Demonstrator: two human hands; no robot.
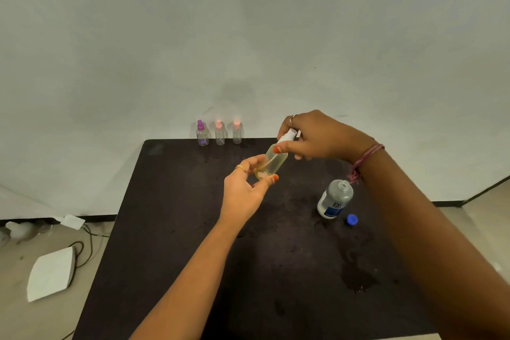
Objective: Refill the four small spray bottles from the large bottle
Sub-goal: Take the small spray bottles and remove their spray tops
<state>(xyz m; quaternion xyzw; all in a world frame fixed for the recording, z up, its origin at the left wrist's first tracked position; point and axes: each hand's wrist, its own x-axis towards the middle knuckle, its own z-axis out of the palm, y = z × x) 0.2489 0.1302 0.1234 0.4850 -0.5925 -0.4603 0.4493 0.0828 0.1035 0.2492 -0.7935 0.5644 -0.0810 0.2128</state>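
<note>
My left hand pinches the lower end of a small clear spray bottle, held tilted above the dark table. My right hand grips its white spray top with curled fingers. The large clear bottle with a blue label stands open on the right of the table. Its blue cap lies beside it. Three small spray bottles stand in a row at the table's far edge: one with a purple top and two with pink tops.
Wet patches mark the table on the right. A white wall rises right behind the far edge. On the floor at left lie a white board, a black cable and crumpled paper.
</note>
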